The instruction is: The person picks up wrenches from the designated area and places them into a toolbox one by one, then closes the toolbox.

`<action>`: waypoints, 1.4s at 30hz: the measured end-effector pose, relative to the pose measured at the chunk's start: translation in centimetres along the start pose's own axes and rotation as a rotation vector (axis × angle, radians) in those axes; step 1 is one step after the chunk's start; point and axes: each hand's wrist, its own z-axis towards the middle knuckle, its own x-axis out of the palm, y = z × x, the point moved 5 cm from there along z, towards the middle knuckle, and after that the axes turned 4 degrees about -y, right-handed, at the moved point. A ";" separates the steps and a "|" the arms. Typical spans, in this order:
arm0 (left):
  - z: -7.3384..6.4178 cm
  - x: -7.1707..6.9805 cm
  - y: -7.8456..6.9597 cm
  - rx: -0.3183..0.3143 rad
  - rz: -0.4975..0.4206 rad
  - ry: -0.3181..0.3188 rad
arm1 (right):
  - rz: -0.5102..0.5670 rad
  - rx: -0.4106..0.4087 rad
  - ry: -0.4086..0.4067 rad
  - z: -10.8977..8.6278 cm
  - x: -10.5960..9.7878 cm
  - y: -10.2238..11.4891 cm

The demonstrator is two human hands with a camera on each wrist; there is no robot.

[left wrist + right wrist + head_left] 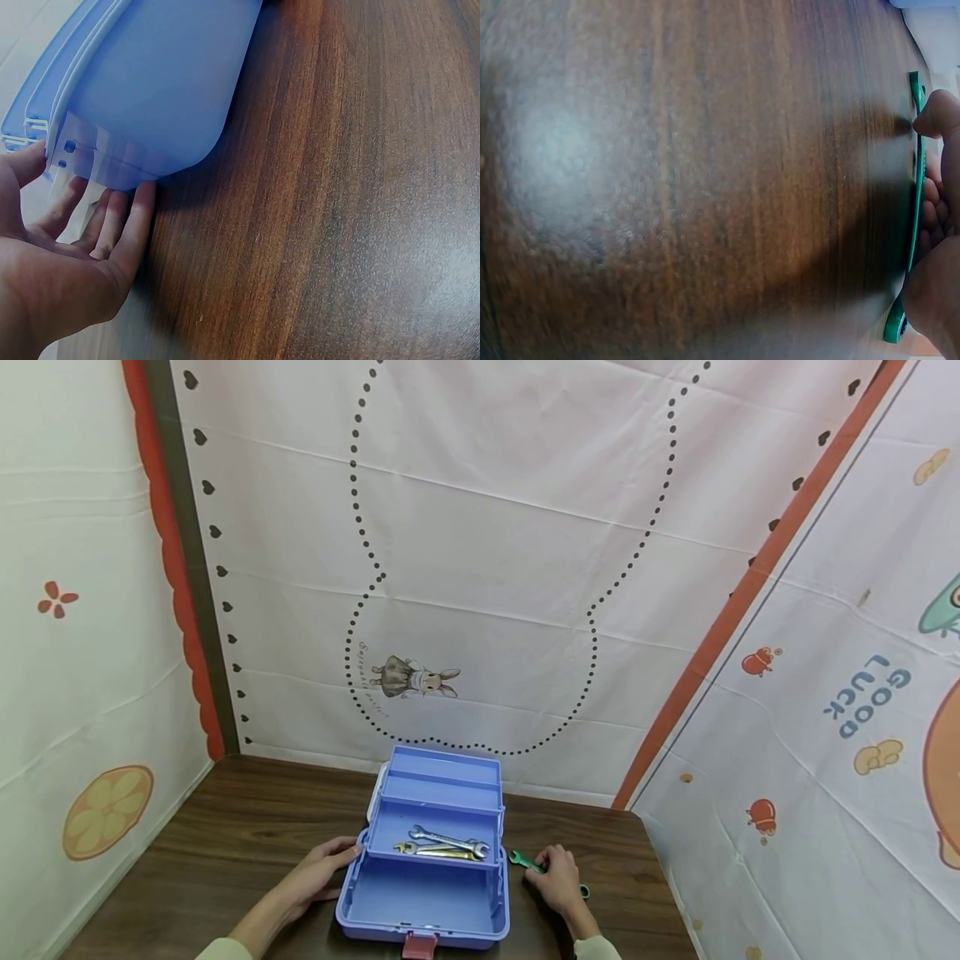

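Observation:
A blue toolbox (420,897) stands with its lid raised and its tiers spread. My left hand (318,878) rests at its left side. In the left wrist view the fingertips (142,191) touch the outer wall, while the thumb is up by the rim. To the right of the box, my right hand (557,881) holds a green wrench (521,860) low at the tabletop, its two ends sticking out past the hand. Thumb and curled fingers are about the wrench in the right wrist view. A silver wrench (438,837) lies across gold-coloured wrenches (423,849) in the tray.
The toolbox has a red latch (419,946) hanging at its front. It stands on a dark wood-grain table (225,835). Printed white cloth (480,568) hangs behind the table and on both sides.

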 end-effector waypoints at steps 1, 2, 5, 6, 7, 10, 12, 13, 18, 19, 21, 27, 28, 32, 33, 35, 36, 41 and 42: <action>0.0 0.0 0.0 0.000 0.000 0.000 | -0.003 -0.001 0.001 0.0 0.0 0.0; 0.0 0.0 0.0 0.000 0.000 0.000 | -0.006 -0.003 0.000 0.0 0.0 0.0; 0.1 0.1 0.1 -0.001 0.001 0.001 | -0.014 -0.012 -0.009 -0.1 0.0 0.1; 0.1 0.1 0.1 0.000 0.001 0.001 | -0.016 -0.016 -0.015 -0.1 0.0 0.2; 0.2 0.1 0.1 0.000 0.001 0.001 | -0.020 -0.027 -0.026 -0.2 0.0 0.2; 0.2 0.1 0.1 0.000 0.000 0.001 | -0.025 -0.063 -0.071 -0.4 0.0 0.2; 0.2 0.0 0.2 -0.001 -0.001 -0.002 | -0.012 -0.075 -0.090 -0.5 -0.1 0.2; 0.2 0.0 0.2 -0.001 -0.003 -0.003 | -0.003 -0.079 -0.093 -0.5 -0.1 0.2; 0.2 -0.1 0.2 -0.003 -0.002 -0.003 | 0.056 -0.031 -0.054 -0.5 -0.1 0.1; 0.2 -0.1 0.2 -0.002 0.000 -0.001 | 0.060 -0.027 -0.044 -0.4 -0.2 0.1; 0.2 -0.1 0.2 -0.003 0.001 -0.004 | 0.064 -0.009 -0.028 -0.4 -0.3 -0.1; 0.2 -0.1 0.1 -0.005 -0.008 -0.004 | 0.119 -0.027 -0.039 -0.4 -1.2 -0.1; 0.2 0.0 0.0 -0.004 -0.008 -0.003 | 0.130 -0.031 -0.045 -0.5 -1.3 -0.2; 0.4 0.0 -0.2 -0.007 0.001 0.002 | 0.150 -0.016 -0.043 -0.7 -1.6 -0.5; 0.4 0.1 -0.2 -0.008 0.005 0.003 | 0.156 -0.013 -0.041 -0.7 -1.6 -0.5; 0.4 0.1 -0.3 -0.009 0.013 0.009 | 0.171 -0.020 -0.048 -0.7 -1.7 -0.5; 0.4 0.2 -0.3 -0.010 0.014 0.009 | 0.177 -0.021 -0.050 -0.6 -1.7 -0.5; 0.2 0.1 0.0 -0.010 0.001 0.000 | 0.212 -0.041 -0.040 0.1 -1.9 -0.4; 0.1 0.1 0.0 -0.012 0.000 -0.003 | 0.222 -0.034 -0.027 0.2 -2.0 -0.3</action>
